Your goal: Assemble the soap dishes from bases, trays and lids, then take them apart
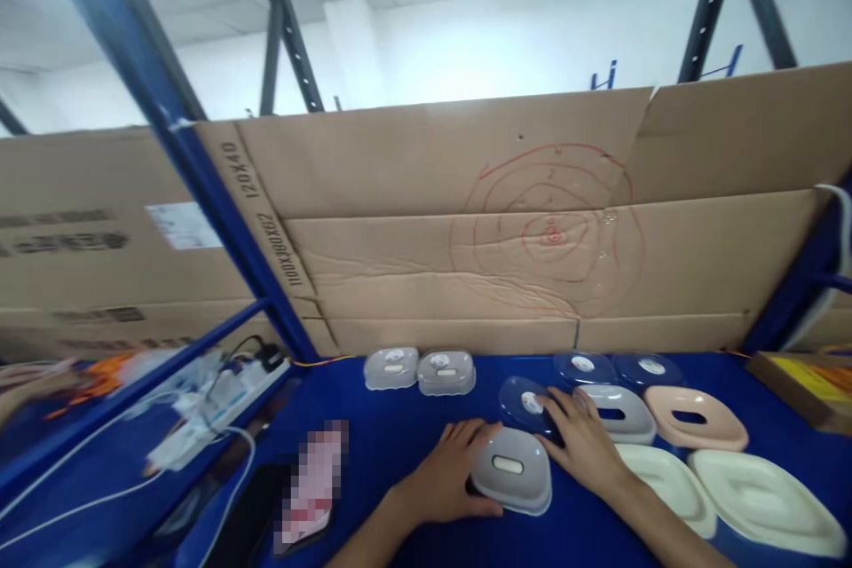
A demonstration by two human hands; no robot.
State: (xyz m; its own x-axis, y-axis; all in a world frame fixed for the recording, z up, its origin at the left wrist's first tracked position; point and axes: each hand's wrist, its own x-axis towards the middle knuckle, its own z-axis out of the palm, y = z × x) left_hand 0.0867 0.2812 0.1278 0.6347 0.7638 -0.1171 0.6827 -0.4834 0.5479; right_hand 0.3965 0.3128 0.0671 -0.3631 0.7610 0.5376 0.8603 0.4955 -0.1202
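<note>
While the left hand (459,475), fingers wrapped round one grey dish (525,484), apparently steadies it, the right hand (586,444) overlaps one clear lid (516,404) (finger grip: cannot tell).

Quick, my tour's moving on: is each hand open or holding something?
Left hand: closed around one side of the grey box.
Right hand: partly over the clear lid; grip cannot be told.

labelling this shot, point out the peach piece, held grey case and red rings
Peach piece (722,429), head view: right side
Grey case (511,487), head view: top, below white oval
Red rings (553,236), head view: innermost scribble
</note>
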